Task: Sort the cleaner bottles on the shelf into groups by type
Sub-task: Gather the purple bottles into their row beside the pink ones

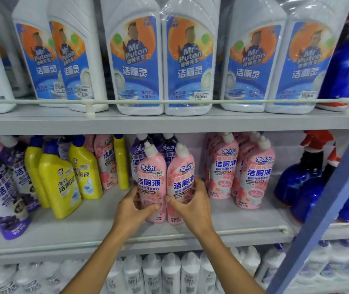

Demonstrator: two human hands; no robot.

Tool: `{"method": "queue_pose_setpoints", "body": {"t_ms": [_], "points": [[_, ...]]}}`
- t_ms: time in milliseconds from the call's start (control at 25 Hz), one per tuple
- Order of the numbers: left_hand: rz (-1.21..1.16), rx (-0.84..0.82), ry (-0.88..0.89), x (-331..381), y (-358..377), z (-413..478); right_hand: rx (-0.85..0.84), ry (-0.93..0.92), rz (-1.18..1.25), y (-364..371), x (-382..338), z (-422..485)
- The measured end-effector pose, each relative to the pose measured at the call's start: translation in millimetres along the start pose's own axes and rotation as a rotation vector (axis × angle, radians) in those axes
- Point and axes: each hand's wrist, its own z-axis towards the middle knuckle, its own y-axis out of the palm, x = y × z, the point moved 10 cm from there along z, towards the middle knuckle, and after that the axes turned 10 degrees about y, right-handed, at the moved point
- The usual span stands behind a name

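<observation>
Broadly, the upper half of the frame is filled by a row of big white bottles (135, 60) with blue and orange labels, standing on the top shelf (169, 124) behind a thin rail. Along the bottom edge runs a blurred row of white-capped bottles (169, 270). On the middle shelf (97, 221), dark blue spray bottles (298, 179) with red triggers stand at the right edge, partly behind a slanting blue post (328, 204). Purple bottles (6, 200) lean at the left edge, with yellow bottles (59, 183) just right of them. Right of centre stands a cluster of pink bottles (252, 179). At centre, two more pink bottles stand upright and touching: the left pink bottle (152, 170) is gripped low by the left hand (133, 209), thumb across its front, and the right pink bottle (181, 172) is wrapped likewise by the right hand (192, 204). The hands sit close together, thumbs nearly meeting.
</observation>
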Motion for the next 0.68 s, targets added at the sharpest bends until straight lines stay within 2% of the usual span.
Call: {"method": "queue_pose_setpoints", "body": {"t_ms": [280, 520, 680], "points": [[0.009, -0.034, -0.017, 31, 75, -5, 0.211, 0.009, -0.125, -82, 28, -9], [0.086, 0.002, 0.014, 68, 169, 2, 0.385, 0.061, -0.128, -172, 60, -15], [0.127, 0.069, 0.026, 74, 198, 11, 0.476, 0.122, -0.158, -213, 73, -6]]}}
